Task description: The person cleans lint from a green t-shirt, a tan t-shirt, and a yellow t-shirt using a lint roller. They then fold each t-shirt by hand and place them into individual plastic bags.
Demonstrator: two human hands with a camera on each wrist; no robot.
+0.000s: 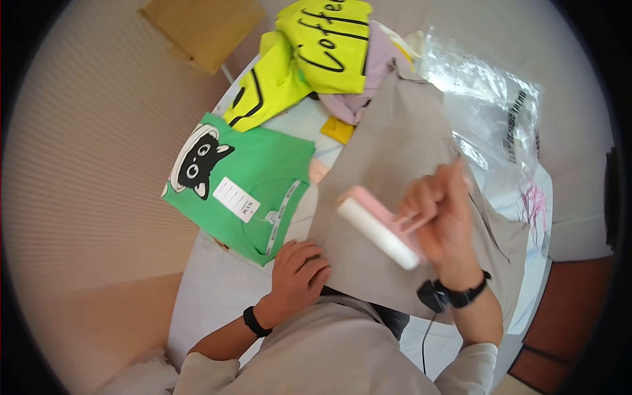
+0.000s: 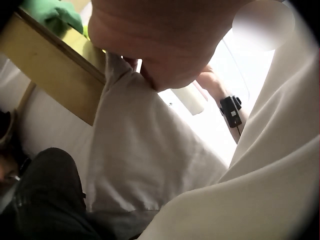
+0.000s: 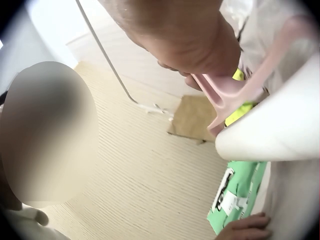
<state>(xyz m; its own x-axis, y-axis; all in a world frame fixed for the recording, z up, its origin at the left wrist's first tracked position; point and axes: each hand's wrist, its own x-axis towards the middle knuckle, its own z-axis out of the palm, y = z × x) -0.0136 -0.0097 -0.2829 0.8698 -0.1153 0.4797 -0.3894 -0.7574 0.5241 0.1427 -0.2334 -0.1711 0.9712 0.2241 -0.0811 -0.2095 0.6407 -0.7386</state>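
Observation:
My right hand grips the pink handle of a lint roller with a white cylinder, tilted over a grey-beige garment. In the right wrist view the lint roller shows its white cylinder close up. My left hand rests at the garment's near left edge, fingers relaxed, beside a green shirt with a black cat print and a white tag. From beneath that hand the grey-beige garment hangs over the table edge in the left wrist view.
Bright yellow clothing with black lettering and a lilac garment lie piled at the back. Clear plastic packaging sits at the back right. A cardboard box stands beyond the white table. A cable trails from the right wrist camera.

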